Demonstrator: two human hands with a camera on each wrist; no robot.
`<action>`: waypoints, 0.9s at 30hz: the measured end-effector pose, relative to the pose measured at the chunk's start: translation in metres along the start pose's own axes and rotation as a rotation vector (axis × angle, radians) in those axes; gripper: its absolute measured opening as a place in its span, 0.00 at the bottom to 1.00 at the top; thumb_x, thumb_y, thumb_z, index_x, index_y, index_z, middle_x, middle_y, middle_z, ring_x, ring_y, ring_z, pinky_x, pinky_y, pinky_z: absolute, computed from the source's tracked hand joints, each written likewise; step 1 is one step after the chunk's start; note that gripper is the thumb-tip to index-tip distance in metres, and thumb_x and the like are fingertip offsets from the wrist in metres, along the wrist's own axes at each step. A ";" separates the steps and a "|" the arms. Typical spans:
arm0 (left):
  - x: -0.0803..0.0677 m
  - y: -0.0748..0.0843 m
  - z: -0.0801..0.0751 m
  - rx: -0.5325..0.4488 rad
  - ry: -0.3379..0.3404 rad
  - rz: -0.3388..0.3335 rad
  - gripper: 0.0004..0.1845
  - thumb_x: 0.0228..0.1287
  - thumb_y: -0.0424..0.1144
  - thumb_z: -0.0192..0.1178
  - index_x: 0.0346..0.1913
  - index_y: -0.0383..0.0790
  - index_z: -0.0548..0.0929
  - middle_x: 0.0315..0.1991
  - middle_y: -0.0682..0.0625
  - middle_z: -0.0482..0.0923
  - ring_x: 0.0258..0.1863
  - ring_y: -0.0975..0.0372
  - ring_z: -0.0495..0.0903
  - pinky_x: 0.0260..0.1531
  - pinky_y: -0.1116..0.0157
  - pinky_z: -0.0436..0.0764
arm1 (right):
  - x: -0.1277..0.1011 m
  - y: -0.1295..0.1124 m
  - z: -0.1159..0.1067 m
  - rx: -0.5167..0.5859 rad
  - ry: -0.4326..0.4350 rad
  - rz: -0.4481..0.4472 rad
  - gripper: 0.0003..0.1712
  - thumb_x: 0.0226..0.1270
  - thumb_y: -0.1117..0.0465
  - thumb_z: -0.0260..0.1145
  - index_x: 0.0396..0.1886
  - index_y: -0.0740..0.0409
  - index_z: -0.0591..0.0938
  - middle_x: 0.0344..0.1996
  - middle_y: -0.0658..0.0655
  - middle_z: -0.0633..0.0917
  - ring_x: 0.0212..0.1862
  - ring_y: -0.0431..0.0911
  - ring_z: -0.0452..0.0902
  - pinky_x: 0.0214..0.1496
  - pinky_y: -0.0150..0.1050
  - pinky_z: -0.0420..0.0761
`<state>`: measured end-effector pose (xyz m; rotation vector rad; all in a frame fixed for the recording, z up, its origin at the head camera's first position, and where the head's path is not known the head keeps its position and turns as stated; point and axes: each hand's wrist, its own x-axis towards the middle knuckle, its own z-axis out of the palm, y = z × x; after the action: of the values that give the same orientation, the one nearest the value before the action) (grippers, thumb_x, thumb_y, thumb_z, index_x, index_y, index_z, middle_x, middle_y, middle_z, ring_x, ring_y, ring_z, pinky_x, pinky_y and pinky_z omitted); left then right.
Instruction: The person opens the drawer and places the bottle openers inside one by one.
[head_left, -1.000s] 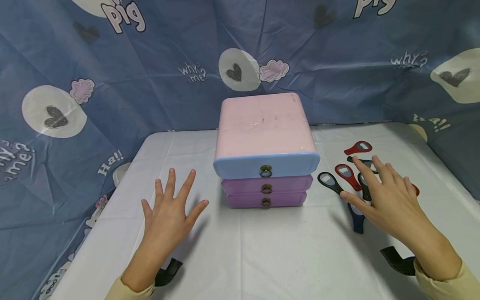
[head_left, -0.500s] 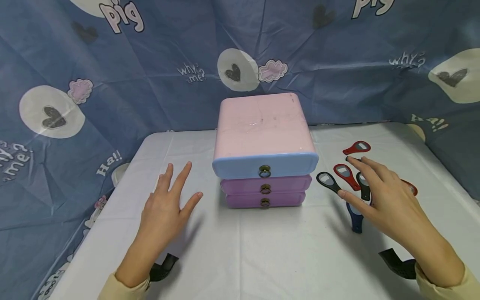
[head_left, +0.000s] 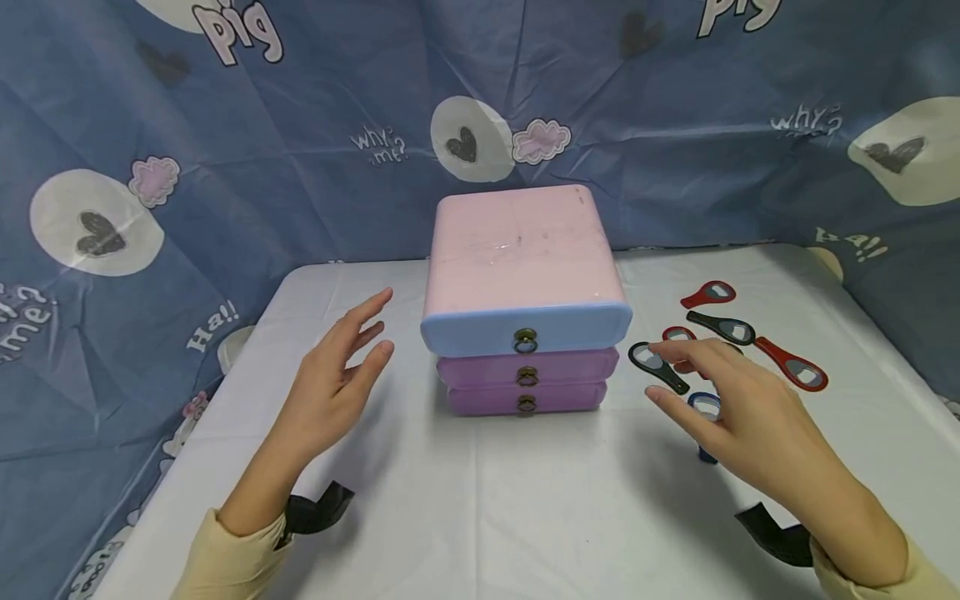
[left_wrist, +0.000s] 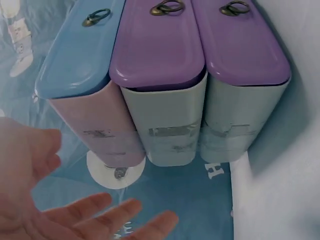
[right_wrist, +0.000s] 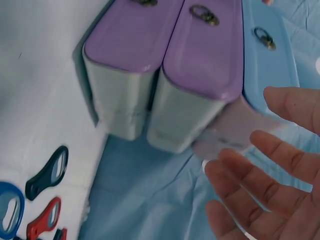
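A small three-drawer box (head_left: 525, 250) stands at the middle of the table, its top pink, its upper front blue and two lower fronts purple, each with a brass ring. All the drawers are closed. My left hand (head_left: 330, 392) hovers left of the box, empty, thumb apart from the relaxed fingers. My right hand (head_left: 750, 417) hangs over several bottle openers, also empty, fingers loosely bent. A black bottle opener (head_left: 658, 367) lies just beyond its fingertips. A blue bottle opener (head_left: 705, 407) and a red one (head_left: 678, 333) are partly hidden by the hand.
Behind the hand lie a red bottle opener (head_left: 708, 293), a black one (head_left: 722, 327) and another red one (head_left: 793, 364). A white cloth (head_left: 480, 500) covers the table. Blue printed fabric (head_left: 315, 92) hangs behind and at the sides. Black straps (head_left: 776, 535) sit at both wrists.
My left hand has turned from spread and palm-down to sideways, moving slightly up. The right hand has shifted left and nearer, uncovering the openers behind it. The view has panned slightly right.
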<state>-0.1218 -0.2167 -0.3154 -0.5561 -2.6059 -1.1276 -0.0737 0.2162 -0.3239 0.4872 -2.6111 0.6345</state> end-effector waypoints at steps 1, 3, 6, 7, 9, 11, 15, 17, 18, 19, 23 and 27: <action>0.004 -0.001 0.000 -0.027 -0.002 0.004 0.32 0.86 0.41 0.56 0.85 0.63 0.63 0.82 0.47 0.67 0.74 0.44 0.78 0.57 0.44 0.87 | 0.001 -0.003 0.001 0.005 -0.001 -0.012 0.26 0.67 0.52 0.80 0.64 0.43 0.85 0.56 0.46 0.90 0.48 0.46 0.87 0.42 0.41 0.81; 0.010 -0.003 0.001 -0.076 -0.010 0.000 0.31 0.87 0.41 0.54 0.84 0.64 0.63 0.82 0.47 0.67 0.73 0.45 0.79 0.55 0.47 0.89 | 0.002 -0.009 0.004 0.006 -0.009 -0.034 0.25 0.67 0.52 0.80 0.63 0.43 0.85 0.57 0.46 0.90 0.48 0.46 0.88 0.42 0.44 0.83; 0.018 -0.006 0.005 -0.170 -0.042 -0.024 0.30 0.88 0.42 0.51 0.84 0.66 0.62 0.81 0.45 0.66 0.74 0.46 0.78 0.55 0.47 0.89 | 0.004 -0.017 0.009 0.004 -0.023 -0.068 0.25 0.67 0.52 0.80 0.62 0.42 0.86 0.56 0.44 0.89 0.47 0.43 0.87 0.38 0.43 0.83; 0.020 -0.006 0.006 -0.202 -0.058 -0.030 0.29 0.89 0.42 0.49 0.85 0.67 0.61 0.82 0.45 0.65 0.75 0.45 0.76 0.56 0.46 0.88 | 0.005 -0.020 0.011 0.005 -0.030 -0.081 0.25 0.67 0.52 0.80 0.62 0.43 0.85 0.56 0.44 0.89 0.47 0.43 0.87 0.37 0.42 0.84; 0.024 -0.008 0.009 -0.269 -0.093 -0.044 0.29 0.89 0.43 0.47 0.85 0.67 0.59 0.83 0.45 0.62 0.77 0.44 0.73 0.58 0.42 0.87 | 0.006 -0.024 0.016 0.014 -0.046 -0.107 0.26 0.67 0.52 0.80 0.64 0.43 0.85 0.54 0.44 0.88 0.46 0.41 0.87 0.33 0.37 0.81; 0.027 -0.009 0.012 -0.333 -0.126 -0.052 0.29 0.90 0.43 0.45 0.86 0.68 0.57 0.84 0.46 0.59 0.79 0.43 0.70 0.60 0.39 0.85 | 0.007 -0.028 0.021 0.018 -0.059 -0.131 0.28 0.67 0.52 0.80 0.66 0.43 0.84 0.52 0.44 0.88 0.46 0.40 0.86 0.32 0.35 0.79; 0.032 -0.011 0.017 -0.420 -0.164 -0.064 0.29 0.91 0.45 0.42 0.86 0.70 0.55 0.86 0.49 0.55 0.82 0.43 0.66 0.62 0.36 0.83 | 0.011 -0.035 0.030 0.024 -0.075 -0.178 0.33 0.67 0.49 0.80 0.70 0.42 0.81 0.52 0.47 0.88 0.46 0.41 0.87 0.34 0.38 0.83; 0.034 -0.012 0.019 -0.440 -0.176 -0.066 0.29 0.91 0.46 0.41 0.86 0.71 0.55 0.86 0.49 0.54 0.82 0.42 0.66 0.61 0.35 0.83 | 0.013 -0.038 0.034 0.031 -0.068 -0.208 0.36 0.65 0.49 0.81 0.72 0.41 0.79 0.55 0.48 0.88 0.46 0.41 0.88 0.36 0.40 0.85; 0.035 -0.012 0.021 -0.451 -0.183 -0.068 0.29 0.91 0.46 0.40 0.86 0.71 0.55 0.86 0.49 0.53 0.82 0.42 0.66 0.61 0.35 0.83 | 0.014 -0.040 0.036 0.036 -0.069 -0.221 0.38 0.65 0.49 0.81 0.73 0.41 0.78 0.57 0.49 0.88 0.45 0.41 0.88 0.37 0.40 0.86; 0.036 -0.013 0.022 -0.460 -0.187 -0.068 0.28 0.91 0.47 0.40 0.86 0.71 0.54 0.86 0.49 0.53 0.81 0.41 0.66 0.61 0.35 0.83 | 0.016 -0.041 0.037 0.036 -0.070 -0.234 0.39 0.65 0.48 0.81 0.75 0.41 0.78 0.58 0.49 0.87 0.46 0.42 0.88 0.39 0.42 0.87; 0.039 -0.014 0.026 -0.508 -0.213 -0.058 0.29 0.91 0.47 0.39 0.87 0.69 0.54 0.86 0.48 0.52 0.81 0.40 0.66 0.59 0.35 0.84 | 0.019 -0.047 0.041 0.032 -0.081 -0.263 0.42 0.66 0.48 0.80 0.78 0.40 0.74 0.58 0.48 0.86 0.38 0.38 0.82 0.35 0.37 0.82; 0.043 -0.014 0.028 -0.535 -0.236 -0.039 0.29 0.91 0.47 0.39 0.87 0.66 0.53 0.87 0.48 0.51 0.80 0.40 0.67 0.59 0.36 0.85 | 0.022 -0.052 0.043 0.021 -0.085 -0.282 0.43 0.68 0.46 0.78 0.80 0.37 0.72 0.52 0.48 0.86 0.34 0.37 0.76 0.33 0.36 0.78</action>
<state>-0.1684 -0.1946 -0.3276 -0.7855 -2.4933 -1.8943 -0.0838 0.1458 -0.3305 0.8878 -2.5475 0.5580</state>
